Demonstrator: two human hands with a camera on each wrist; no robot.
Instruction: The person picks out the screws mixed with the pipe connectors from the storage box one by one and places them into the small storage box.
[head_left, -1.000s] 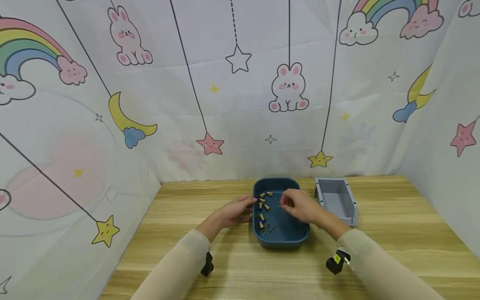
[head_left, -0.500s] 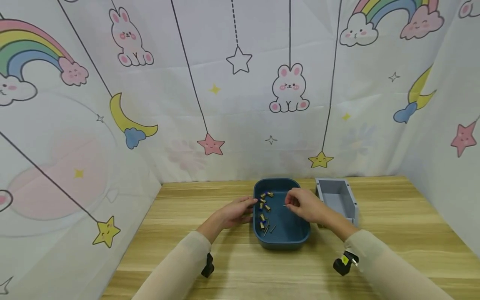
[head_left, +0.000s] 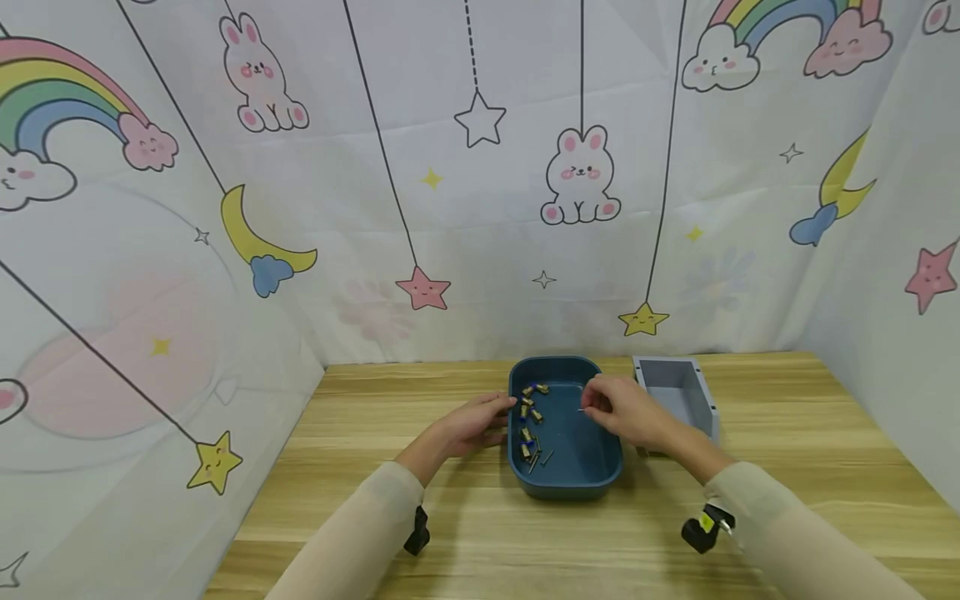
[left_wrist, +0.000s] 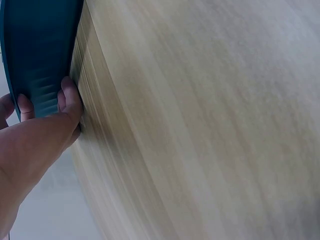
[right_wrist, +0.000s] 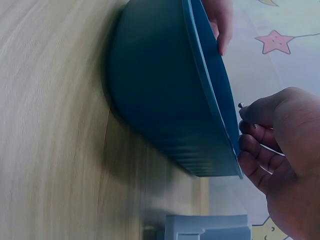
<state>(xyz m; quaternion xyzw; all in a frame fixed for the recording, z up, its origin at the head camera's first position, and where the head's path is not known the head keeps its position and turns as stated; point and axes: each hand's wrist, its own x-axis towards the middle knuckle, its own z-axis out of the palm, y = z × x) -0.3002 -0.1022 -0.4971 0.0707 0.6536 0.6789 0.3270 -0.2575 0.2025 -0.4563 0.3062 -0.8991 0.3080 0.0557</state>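
Observation:
My right hand [head_left: 624,410] is over the right side of a dark blue plastic bin [head_left: 570,491], pinching a small metal screw [right_wrist: 241,105] between thumb and fingers. Only the ends of the screw show in the right wrist view. My left hand [head_left: 471,427] rests against the bin's left wall, one fingertip at the rim and the other fingers lower along the outside. In the left wrist view its fingers [left_wrist: 71,97] touch that wall. Along the left inside of the bin lie several brass fittings [head_left: 536,415] with blue bands, and a few thin screws [head_left: 547,457] near the front corner.
A grey open-topped box [head_left: 707,393] stands right of the blue bin, partly hidden behind my right forearm. Both stand on a wood-grain table [head_left: 810,467]. A white printed curtain [head_left: 495,233] hangs along the table's back edge and both sides.
My right hand has shifted steadily to the right inside the bin's outline, carrying the screw toward the right rim. My left hand stays at the left wall.

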